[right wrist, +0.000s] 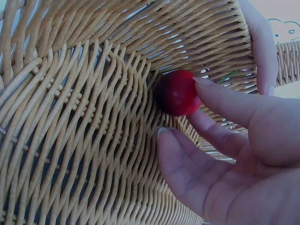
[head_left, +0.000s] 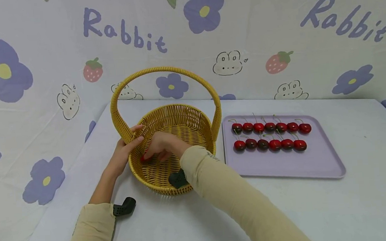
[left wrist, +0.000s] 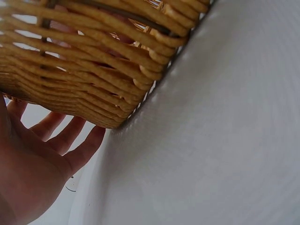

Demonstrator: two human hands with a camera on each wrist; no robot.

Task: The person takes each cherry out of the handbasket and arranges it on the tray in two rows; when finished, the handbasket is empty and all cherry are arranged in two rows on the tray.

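Observation:
A yellow wicker basket (head_left: 174, 191) with a tall arched handle stands on the table. My left hand (head_left: 123, 153) holds its left rim beside the foot of the handle; in the left wrist view, the fingers (left wrist: 84, 145) lie against the outer wall. Inside the basket, my right hand (head_left: 164, 143) reaches down to the left side. Between its thumb and a finger it pinches a dark red cherry (right wrist: 178, 93) close to the woven wall. A green bit of stem (right wrist: 228, 76) shows behind the thumb.
To the basket's right lies a lilac tray (head_left: 283, 166) bearing two rows of cherries (head_left: 274, 145) with stems. Black wrist-mounted devices (head_left: 125, 207) stick out from both sleeves. Behind the white table (head_left: 366, 153) hangs a cloth (head_left: 256, 19) printed with flowers and rabbits.

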